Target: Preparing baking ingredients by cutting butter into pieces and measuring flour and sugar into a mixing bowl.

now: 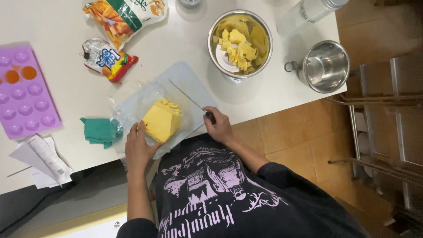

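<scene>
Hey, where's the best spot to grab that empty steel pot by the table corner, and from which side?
Probably by the small ring handle on the steel pot's side, coming in from the side of the bowl of yellow chunks. The pot stands upright and open, its wall looks smooth and round, and it sits near the table edge, so pulling inward seems safer.

Block [162,121] on board [194,83]; bowl [240,42] behind; mould [26,92] far left; pot [326,66] right

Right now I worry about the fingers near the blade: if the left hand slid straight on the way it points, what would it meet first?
The left hand would press into the yellow wax-like block it already touches.
</scene>
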